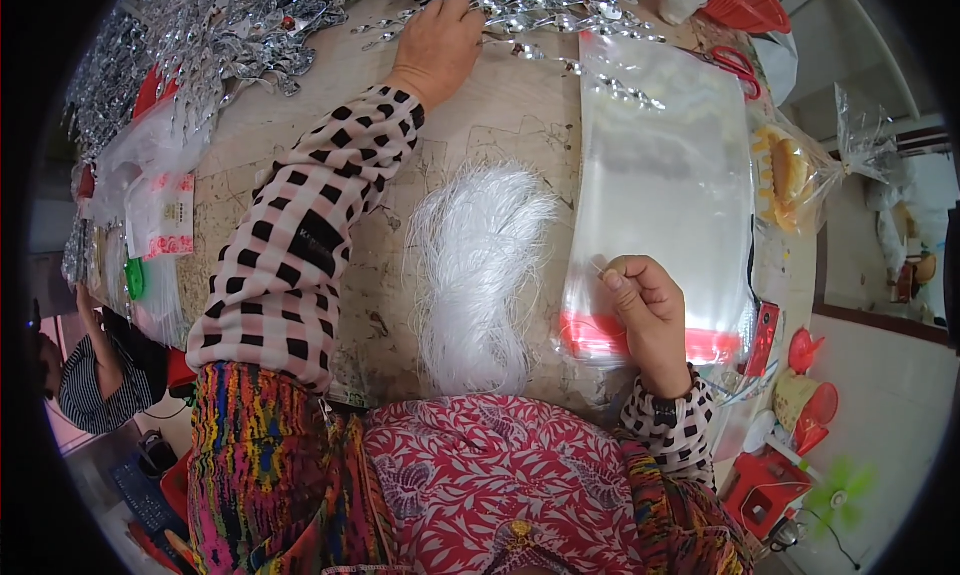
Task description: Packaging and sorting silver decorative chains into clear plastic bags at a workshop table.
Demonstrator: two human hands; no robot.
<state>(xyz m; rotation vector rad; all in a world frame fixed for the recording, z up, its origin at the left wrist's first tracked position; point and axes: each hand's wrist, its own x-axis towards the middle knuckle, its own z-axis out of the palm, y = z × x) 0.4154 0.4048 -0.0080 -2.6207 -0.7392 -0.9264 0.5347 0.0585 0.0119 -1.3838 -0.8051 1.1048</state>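
My left hand point(438, 50) reaches to the far side of the table, its fingers curled together against the silver foil strands point(530, 20). Its fingertips are hidden, so what they grip does not show. Close to the right side, my right hand point(650, 310) pinches a thin, pale thread between thumb and forefinger. Under that hand lies a stack of clear plastic bags point(665, 175) with a red band along the near end. Between my forearms rests a loose bundle of shiny white thread point(485, 275).
A large heap of silver foil strands point(220, 35) covers the far left. Red-handled scissors point(737, 67) and a red basket point(745, 0) stand far right. Bagged bread point(795, 175) lies at the right edge, a red box point(763, 340) nearer. Another person point(100, 375) sits at left.
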